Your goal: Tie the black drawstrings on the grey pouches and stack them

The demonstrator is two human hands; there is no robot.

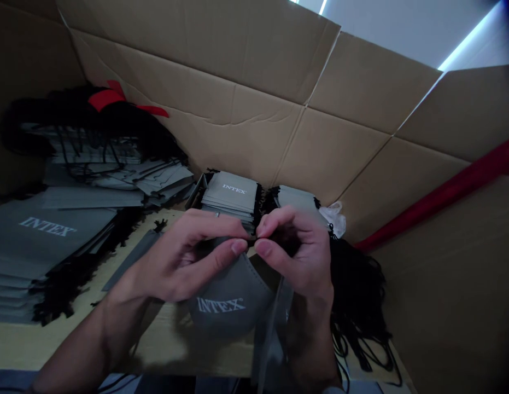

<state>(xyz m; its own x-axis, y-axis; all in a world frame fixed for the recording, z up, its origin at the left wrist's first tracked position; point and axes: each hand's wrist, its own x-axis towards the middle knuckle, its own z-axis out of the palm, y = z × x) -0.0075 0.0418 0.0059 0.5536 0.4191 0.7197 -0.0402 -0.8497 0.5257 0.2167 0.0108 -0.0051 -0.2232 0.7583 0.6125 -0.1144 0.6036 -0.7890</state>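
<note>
A grey drawstring pouch printed INTEX hangs in front of me, its mouth gathered under my fingers. My left hand is closed, thumb and forefinger pinching a short dark bit of cord at the pouch's top. Right beside it, my right hand pinches the same dark cord, the fingertips of both hands nearly meeting. Most of the cord is hidden by the fingers. Another grey piece hangs below my right hand; whether it belongs to the pouch I cannot tell.
Stacked grey INTEX pouches lie at left, below a heap of black cords with a red strip. Two more stacks, one front and one right, stand behind my hands. Black cords hang at right. Cardboard walls enclose the table.
</note>
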